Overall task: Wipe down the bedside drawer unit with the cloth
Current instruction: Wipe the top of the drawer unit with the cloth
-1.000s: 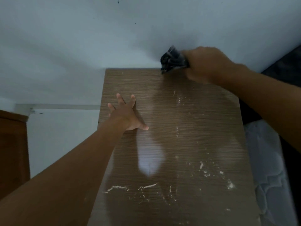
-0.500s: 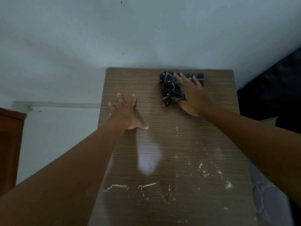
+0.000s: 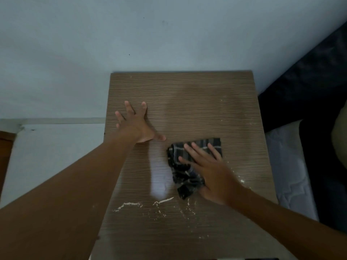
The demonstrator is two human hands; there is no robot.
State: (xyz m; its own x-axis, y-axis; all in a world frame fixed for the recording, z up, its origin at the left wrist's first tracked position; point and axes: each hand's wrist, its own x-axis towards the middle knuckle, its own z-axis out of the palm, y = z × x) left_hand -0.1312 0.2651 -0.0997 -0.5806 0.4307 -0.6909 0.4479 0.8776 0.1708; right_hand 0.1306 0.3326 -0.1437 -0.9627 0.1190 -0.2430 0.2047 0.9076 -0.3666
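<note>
The bedside drawer unit (image 3: 197,102) shows its brown wood-grain top, seen from above, against a pale wall. A dark checked cloth (image 3: 185,175) lies crumpled on the middle right of the top. My right hand (image 3: 212,171) presses flat on the cloth with straight, spread fingers. My left hand (image 3: 137,124) rests flat on the top's left side, fingers spread, apart from the cloth. White dust streaks and crumbs (image 3: 146,203) lie across the near part of the top.
The pale wall (image 3: 169,34) stands right behind the unit. A bed with a dark cover (image 3: 309,94) and white quilted mattress (image 3: 289,175) adjoins the unit's right side. A brown wooden piece (image 3: 4,147) stands at far left beside pale floor.
My right hand set the cloth down at the back edge, flattened on it and dragged it toward me to the middle right. The left hand stayed put.
</note>
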